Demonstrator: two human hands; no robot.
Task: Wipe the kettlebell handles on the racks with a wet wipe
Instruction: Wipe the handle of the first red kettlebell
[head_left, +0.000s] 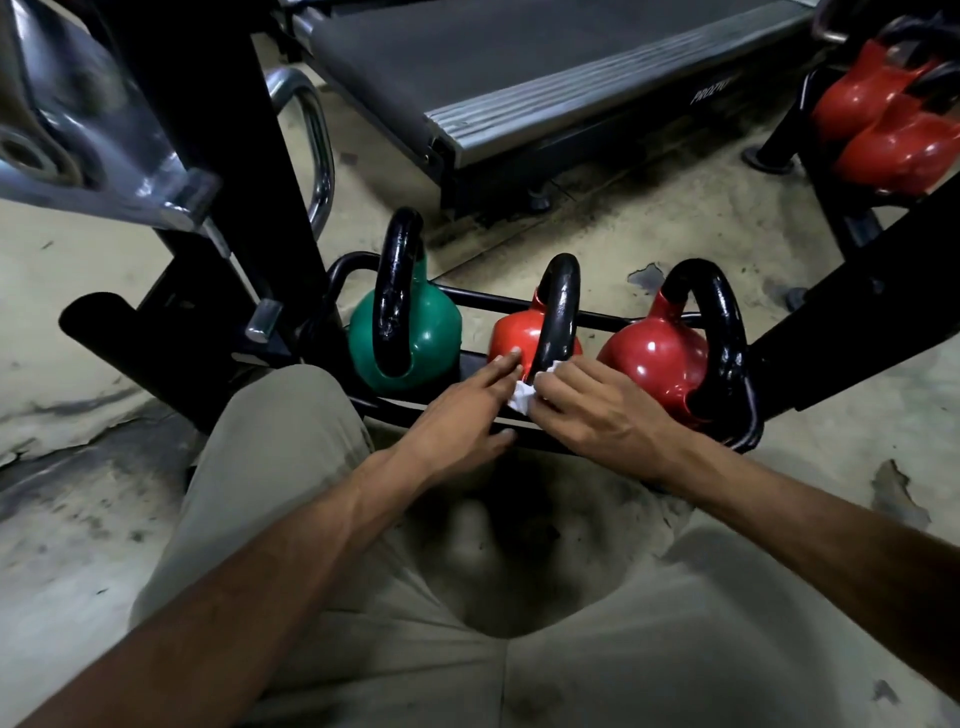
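the wet wipe (522, 397) is bunched in the right hand (597, 410), whose fingers curl round it and press it against the near foot of the black handle (558, 312) of the middle red kettlebell (511, 335). the left hand (457, 410) holds nothing: its fingers are straight, with the tips touching that bell's red body just beside the handle, which looks like a steadying touch. the two hands are close together with the wipe between them.

the bell sits on a low black rack (748, 436) on the floor, between a green kettlebell (410, 332) on the person's left and a larger red kettlebell (654, 358) on the right. more red kettlebells (883, 124) sit on another rack well apart.

the wipe is probably light, limp and damp, so it should fold round the bar. it is best pinched between thumb and fingers and wrapped over the handle rather than dabbed flat. the handle is stiff and glossy, likely slick once wet, so a firm grip should help the slide up and over the loop. the bell itself is probably heavy enough to stay put without lifting, though its round body might rock.
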